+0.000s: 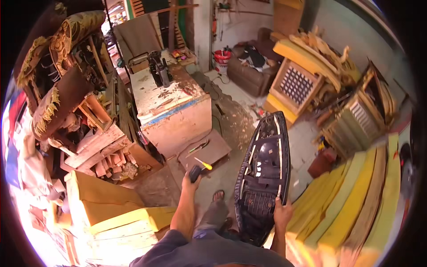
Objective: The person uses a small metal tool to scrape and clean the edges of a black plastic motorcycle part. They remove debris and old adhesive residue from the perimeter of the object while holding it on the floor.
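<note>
My right hand grips the right edge of a long black motorcycle seat. The seat stands tilted up beside my leg, its ribbed plastic underside showing and pale strips running along its inner edges. In front of my body, my left hand is closed around a dark, blocky object whose kind I cannot make out. Just past it is a yellow-handled screwdriver; whether my fingers also hold it is unclear. Ahead of my left hand, a low brown board carries a slim green-and-dark tool.
A worn workbench with a black sewing machine stands ahead. Furniture frames and wood scraps pile up at left. Yellow foam slabs lie at right, more foam at lower left. A brown armchair and chair frames stand behind.
</note>
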Motion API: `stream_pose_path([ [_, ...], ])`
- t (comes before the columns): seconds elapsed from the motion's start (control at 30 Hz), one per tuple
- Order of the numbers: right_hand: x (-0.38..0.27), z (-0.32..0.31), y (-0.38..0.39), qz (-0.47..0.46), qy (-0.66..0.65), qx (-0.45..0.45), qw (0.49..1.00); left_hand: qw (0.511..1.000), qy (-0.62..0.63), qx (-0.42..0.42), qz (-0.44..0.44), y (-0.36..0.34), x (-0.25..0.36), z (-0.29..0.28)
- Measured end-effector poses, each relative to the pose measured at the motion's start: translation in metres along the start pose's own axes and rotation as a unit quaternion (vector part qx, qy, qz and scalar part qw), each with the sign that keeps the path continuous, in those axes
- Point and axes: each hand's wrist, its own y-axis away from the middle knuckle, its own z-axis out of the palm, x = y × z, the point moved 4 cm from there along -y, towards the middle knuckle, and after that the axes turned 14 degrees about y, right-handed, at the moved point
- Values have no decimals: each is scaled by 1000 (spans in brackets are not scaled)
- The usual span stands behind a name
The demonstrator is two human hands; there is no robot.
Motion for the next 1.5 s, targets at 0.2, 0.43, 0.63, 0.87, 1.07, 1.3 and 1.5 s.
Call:
stream_pose_path([
  [0.2, 94, 26, -309, -57, -114, -37, 991, 964, 159, 173, 122, -125, -185, 92],
  [0.43, 102, 30, -527, -128, -35, -37, 990, 969, 4, 179, 170, -286, -232, 221],
  [0.63, 133, 18, -665, -104, 108, -63, 987, 923, -110, 215, 298, -423, -298, 306],
  [0.87, 151, 87, -864, -143, 263, -109, 948, 794, -296, 347, 401, -520, -384, 342],
  [1.07, 62, 155, -1046, -384, 248, -74, 887, 801, -332, 294, 401, -555, -616, 413],
  [1.3, -46, 224, -1164, -358, -16, -352, 865, 980, -143, 136, -7, -558, -819, 515],
  [1.5, -86, 287, -1220, -427, -161, -463, 760, 990, 81, -31, 109, -599, -777, 550],
])
